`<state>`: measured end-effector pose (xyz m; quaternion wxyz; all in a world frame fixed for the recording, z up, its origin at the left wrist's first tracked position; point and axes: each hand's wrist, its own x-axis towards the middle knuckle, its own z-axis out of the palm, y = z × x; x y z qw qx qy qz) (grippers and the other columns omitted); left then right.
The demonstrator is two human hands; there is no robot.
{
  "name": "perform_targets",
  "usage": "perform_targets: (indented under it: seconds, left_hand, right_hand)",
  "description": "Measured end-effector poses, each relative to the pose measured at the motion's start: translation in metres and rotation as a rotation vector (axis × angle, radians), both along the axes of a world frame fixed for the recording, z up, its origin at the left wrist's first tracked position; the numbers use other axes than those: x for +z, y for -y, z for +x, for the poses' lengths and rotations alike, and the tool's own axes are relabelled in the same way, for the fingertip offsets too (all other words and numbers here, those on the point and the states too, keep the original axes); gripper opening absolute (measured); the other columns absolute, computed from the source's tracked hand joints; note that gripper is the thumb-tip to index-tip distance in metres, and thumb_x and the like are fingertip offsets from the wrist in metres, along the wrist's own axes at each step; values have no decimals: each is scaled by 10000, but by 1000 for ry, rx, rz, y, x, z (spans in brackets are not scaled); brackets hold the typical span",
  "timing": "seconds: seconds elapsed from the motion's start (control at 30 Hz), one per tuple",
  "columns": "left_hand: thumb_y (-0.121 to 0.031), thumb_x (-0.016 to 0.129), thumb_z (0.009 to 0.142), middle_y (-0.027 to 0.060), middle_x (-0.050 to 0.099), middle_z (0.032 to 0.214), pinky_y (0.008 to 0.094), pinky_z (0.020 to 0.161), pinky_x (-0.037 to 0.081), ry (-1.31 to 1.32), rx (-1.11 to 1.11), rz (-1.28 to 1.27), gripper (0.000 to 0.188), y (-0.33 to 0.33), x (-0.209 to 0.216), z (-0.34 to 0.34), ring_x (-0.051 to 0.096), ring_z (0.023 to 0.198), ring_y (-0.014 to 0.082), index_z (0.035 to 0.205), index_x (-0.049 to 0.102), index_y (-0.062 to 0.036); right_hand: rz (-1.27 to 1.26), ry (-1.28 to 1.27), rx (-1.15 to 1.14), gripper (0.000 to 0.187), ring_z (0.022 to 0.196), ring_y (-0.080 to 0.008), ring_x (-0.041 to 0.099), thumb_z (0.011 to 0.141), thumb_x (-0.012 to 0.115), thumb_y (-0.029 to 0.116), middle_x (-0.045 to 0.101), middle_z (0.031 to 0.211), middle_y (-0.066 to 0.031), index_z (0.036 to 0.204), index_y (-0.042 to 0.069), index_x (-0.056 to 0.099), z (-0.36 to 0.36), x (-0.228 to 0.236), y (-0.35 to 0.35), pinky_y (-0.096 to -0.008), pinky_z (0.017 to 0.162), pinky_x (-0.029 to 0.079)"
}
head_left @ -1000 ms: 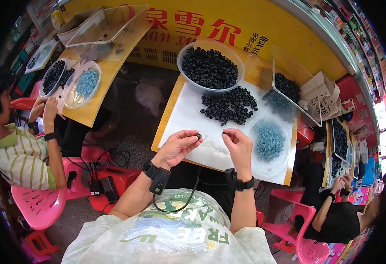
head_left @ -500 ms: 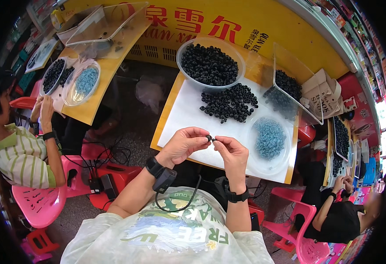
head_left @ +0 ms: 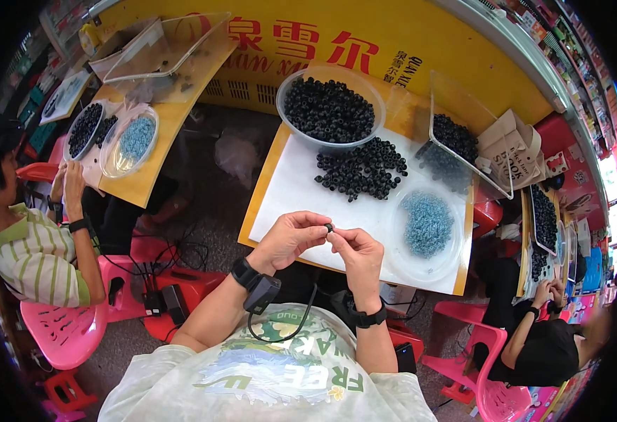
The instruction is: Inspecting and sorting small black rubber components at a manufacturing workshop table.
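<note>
Over the near edge of the table, my left hand point(head_left: 293, 240) pinches a small round black piece point(head_left: 329, 227) between thumb and fingertips. My right hand point(head_left: 358, 257) meets it from the other side, thumb and forefinger pressed together against the piece; whatever they hold is too small to make out. Beyond my hands, a loose pile of black bead-like pieces point(head_left: 362, 169) with holes lies on the white sheet point(head_left: 287, 184). To the right of the pile, small translucent blue pieces point(head_left: 427, 224) fill the middle of a clear round dish point(head_left: 429, 270).
Behind the pile stands a clear round tub point(head_left: 285, 121) of black pieces. A tilted clear bin point(head_left: 472, 165) with more sits at the right, by a paper bag point(head_left: 516, 151). People work at tables on both sides. Pink chairs point(head_left: 66, 327) and cables stand near.
Both hands have come slightly left and down in the picture. My right fingertips now press closer to the black piece, where a dark bit showed between them before. The whole view has shifted a little.
</note>
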<state>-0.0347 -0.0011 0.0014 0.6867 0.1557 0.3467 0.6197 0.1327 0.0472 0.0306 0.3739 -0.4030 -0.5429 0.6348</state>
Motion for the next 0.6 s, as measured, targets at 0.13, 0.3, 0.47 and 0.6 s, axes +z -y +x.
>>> perform_targets:
  seconds: [0.13, 0.3, 0.47, 0.6]
  left_hand:
    - [-34, 681, 920, 53, 682, 1016, 250, 843, 572, 63, -12, -46, 178, 3, -7, 0, 663, 899, 124, 1098, 680, -21]
    - [-70, 715, 900, 50, 666, 1067, 270, 866, 564, 119, -176, 16, 282, 4, -8, -9, 661, 941, 128, 1149, 582, -64]
    - [-89, 752, 872, 81, 641, 1138, 281, 877, 562, 150, -303, 38, 459, 5, -9, -12, 659, 960, 129, 1225, 461, -70]
    - [-84, 754, 865, 74, 647, 1116, 270, 869, 557, 171, -334, -5, 462, 9, -6, -8, 659, 943, 122, 1226, 466, -55]
  right_hand:
    - [79, 39, -19, 134, 691, -48, 567, 865, 754, 55, 676, 811, -6, 973, -18, 724, -3, -4, 4, -196, 628, 449]
    - [139, 21, 25, 262, 874, -55, 553, 818, 766, 48, 642, 956, -39, 1078, 39, 737, -1, -1, 0, -198, 727, 448]
    - [254, 98, 297, 288, 1108, -235, 618, 836, 744, 92, 698, 1163, -111, 1120, 48, 728, 14, -3, -3, -340, 946, 485]
    - [285, 112, 292, 267, 1041, -232, 636, 848, 730, 85, 720, 1072, -114, 1111, 38, 728, 16, -1, 4, -330, 921, 490]
